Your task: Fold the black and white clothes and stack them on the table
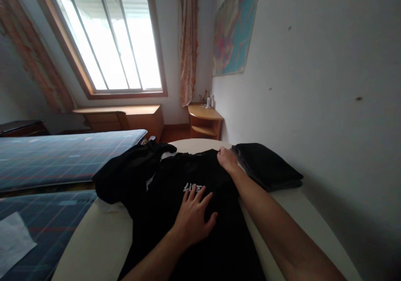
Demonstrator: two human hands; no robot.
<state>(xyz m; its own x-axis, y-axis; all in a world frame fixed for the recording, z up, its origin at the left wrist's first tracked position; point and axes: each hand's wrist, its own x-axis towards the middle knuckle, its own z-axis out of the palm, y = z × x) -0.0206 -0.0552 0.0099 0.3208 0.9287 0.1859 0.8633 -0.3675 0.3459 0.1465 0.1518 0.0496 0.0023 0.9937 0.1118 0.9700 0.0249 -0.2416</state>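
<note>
Rnd off-white tbl (94,239), curved edges, near edge out of view. Blk tee (163,201) lies flat down the middle, print side up, collar close to the far edge, lower part running toward the near side & out of view. White print (188,186) on the chest is partly covered, so can't read it all tbh. Blk clothing heap (125,174) sits bunched up at the far left edge, kinda poking past it, w/ smth white (112,206) peeking out underneath. Folded blk stack (266,162), a few layers, sits by the far right edge.
</note>
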